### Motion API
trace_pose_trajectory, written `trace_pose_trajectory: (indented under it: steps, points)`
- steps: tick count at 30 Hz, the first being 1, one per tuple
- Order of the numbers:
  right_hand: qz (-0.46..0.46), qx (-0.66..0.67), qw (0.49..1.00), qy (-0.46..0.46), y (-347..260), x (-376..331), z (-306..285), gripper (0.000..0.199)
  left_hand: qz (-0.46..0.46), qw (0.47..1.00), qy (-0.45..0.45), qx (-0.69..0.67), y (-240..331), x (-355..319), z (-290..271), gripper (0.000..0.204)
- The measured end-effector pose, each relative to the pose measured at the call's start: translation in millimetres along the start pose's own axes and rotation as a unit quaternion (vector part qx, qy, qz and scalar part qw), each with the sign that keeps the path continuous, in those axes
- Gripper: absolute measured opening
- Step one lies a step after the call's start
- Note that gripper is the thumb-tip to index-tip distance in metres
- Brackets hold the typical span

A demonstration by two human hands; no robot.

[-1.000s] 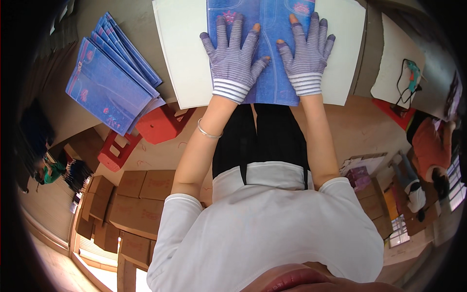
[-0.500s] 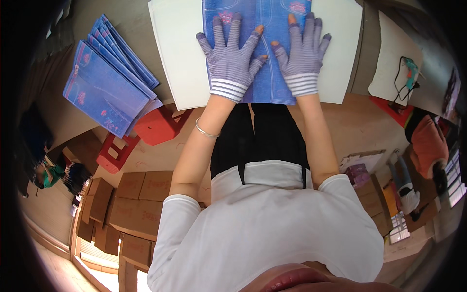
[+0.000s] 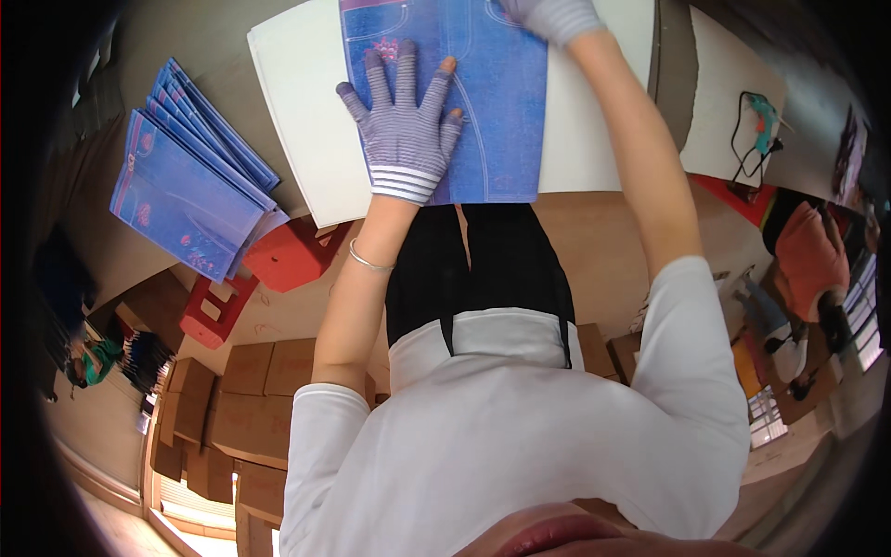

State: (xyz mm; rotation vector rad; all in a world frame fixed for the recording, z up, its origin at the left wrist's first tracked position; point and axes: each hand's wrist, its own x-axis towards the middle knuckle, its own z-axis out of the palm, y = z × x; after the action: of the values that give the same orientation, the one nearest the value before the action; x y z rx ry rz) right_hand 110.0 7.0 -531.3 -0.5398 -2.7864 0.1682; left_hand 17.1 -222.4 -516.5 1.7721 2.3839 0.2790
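Containers: cardboard boxes [image 3: 251, 408], brown, stacked on the floor at near left; all appear shut, contents not visible. Red plastic stools [image 3: 278, 255] stand on the floor just near the table edge, left of the person.

Blue printed sheet [image 3: 487, 102]: denim-pattern cover with stitched-pocket lines and a small pink flower motif, lying flat on a large white board [image 3: 306, 121] on the table. Long axis runs near to far; its near short edge lies level with the board's near edge, its far end passes out of the top of the view. It sits at the centre of the board, directly ahead of the person.

Left hand [image 3: 404, 130]: striped knit glove with open fingertips, fingers spread wide, palm pressed flat on the sheet's left near part, fingers pointing far. Not grasping, only bearing down. A thin bracelet [image 3: 369, 262] circles the wrist.

Right hand [image 3: 552, 14]: same striped glove, reaching far over the sheet's right part; mostly cut off at the top edge, so its grip cannot be told.

Stack of blue covers [image 3: 190, 181]: fanned, on the table at left, well apart from the board, long axes slanting far-left to near-right.

Second white board [image 3: 715, 102]: at right, bearing a small tool with a black cord [image 3: 761, 121].
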Motion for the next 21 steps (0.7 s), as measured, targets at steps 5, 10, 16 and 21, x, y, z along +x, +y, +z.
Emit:
trace_pose_trajectory:
  steps: [5, 10, 16, 21]
  points:
    - [0.067, 0.058, 0.996, -0.019, -76, -74, 3, 0.06, -0.005, 0.998, -0.049, 0.038, 5, 3, -13, 0.06]
    - [0.178, 0.136, 0.968, -0.116, -161, -167, -34, 0.076, -0.011, 0.998, -0.057, 0.017, 10, -3, 1, 0.068]
    - [0.132, 0.079, 0.985, -0.073, -98, -110, -37, 0.072, 0.007, 0.993, -0.076, 0.091, 21, -4, -14, 0.07]
    - [0.105, 0.047, 0.993, -0.032, -64, -56, -15, 0.071, 0.045, 0.993, -0.066, 0.089, 16, 0, -15, 0.072]
